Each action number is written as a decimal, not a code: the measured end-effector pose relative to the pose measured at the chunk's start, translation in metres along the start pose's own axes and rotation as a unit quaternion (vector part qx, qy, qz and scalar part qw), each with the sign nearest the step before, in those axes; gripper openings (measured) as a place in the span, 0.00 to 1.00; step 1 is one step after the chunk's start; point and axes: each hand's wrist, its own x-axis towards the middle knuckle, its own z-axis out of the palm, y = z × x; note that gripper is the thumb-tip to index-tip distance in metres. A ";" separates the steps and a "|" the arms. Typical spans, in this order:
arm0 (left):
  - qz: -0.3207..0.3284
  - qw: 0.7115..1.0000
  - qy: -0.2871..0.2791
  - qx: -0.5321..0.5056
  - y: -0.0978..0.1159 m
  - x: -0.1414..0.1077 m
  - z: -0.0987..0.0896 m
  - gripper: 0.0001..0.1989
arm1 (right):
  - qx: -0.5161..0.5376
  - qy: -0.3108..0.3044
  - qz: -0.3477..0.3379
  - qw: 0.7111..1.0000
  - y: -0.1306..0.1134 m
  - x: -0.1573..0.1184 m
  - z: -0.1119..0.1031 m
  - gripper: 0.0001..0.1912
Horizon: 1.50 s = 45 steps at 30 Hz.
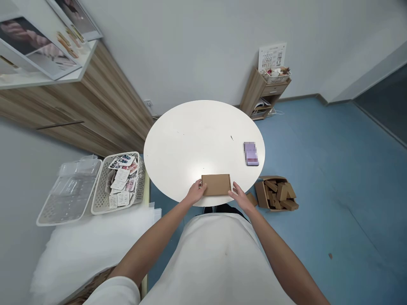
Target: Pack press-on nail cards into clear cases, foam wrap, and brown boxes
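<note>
A flat brown cardboard box (216,185), closed, lies at the near edge of the round white table (190,140). My left hand (196,191) grips its left end, thumb over the top and fingers at the side. At the opposite end, my right hand (239,195) holds the near right corner, with the thumb against the box and the index finger slightly apart from its side. A purple item (251,153), blurred out by large pixels, rests near the table's right edge.
On the floor to the right stands an open carton (262,195) full of small brown boxes. At left are a white basket (95,201) of printed cards, another basket with clear plastic packs (68,186), and white sheets (95,237). A wooden cabinet (121,93) borders the table.
</note>
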 end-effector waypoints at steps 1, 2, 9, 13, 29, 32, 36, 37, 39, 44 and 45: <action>-0.001 1.000 0.001 -0.016 0.000 0.000 0.001 0.28 | 0.019 -0.002 -0.003 1.000 0.000 -0.001 0.003 0.42; -0.006 0.999 0.002 -0.032 0.000 0.001 0.002 0.27 | 0.035 -0.004 -0.009 0.999 0.002 -0.003 0.006 0.41; 0.001 0.996 -0.033 -0.079 0.007 -0.004 0.014 0.25 | 0.082 0.074 -0.028 0.993 0.023 -0.018 0.004 0.36; 0.039 0.997 -0.057 -0.040 0.027 -0.001 0.036 0.26 | 0.101 0.144 -0.025 0.984 0.032 -0.030 -0.024 0.36; 0.141 0.938 -0.275 0.157 0.163 0.034 0.296 0.28 | 0.138 0.416 0.028 0.899 0.127 -0.098 -0.226 0.33; 0.142 0.930 -0.299 0.161 0.183 0.045 0.346 0.28 | 0.149 0.440 0.043 0.885 0.138 -0.104 -0.262 0.35; 0.162 0.912 -0.339 0.166 0.204 0.061 0.396 0.29 | 0.168 0.460 0.060 0.870 0.143 -0.105 -0.295 0.39; 0.160 0.908 -0.346 0.171 0.208 0.065 0.406 0.30 | 0.173 0.463 0.065 0.867 0.143 -0.104 -0.301 0.40; 0.153 0.904 -0.357 0.181 0.214 0.072 0.420 0.32 | 0.182 0.465 0.080 0.862 0.144 -0.102 -0.309 0.43; 0.170 0.893 -0.352 0.224 0.224 0.079 0.428 0.34 | 0.193 0.466 0.111 0.856 0.146 -0.098 -0.312 0.49; 0.177 0.891 -0.349 0.232 0.224 0.078 0.422 0.34 | 0.195 0.464 0.113 0.857 0.146 -0.098 -0.309 0.49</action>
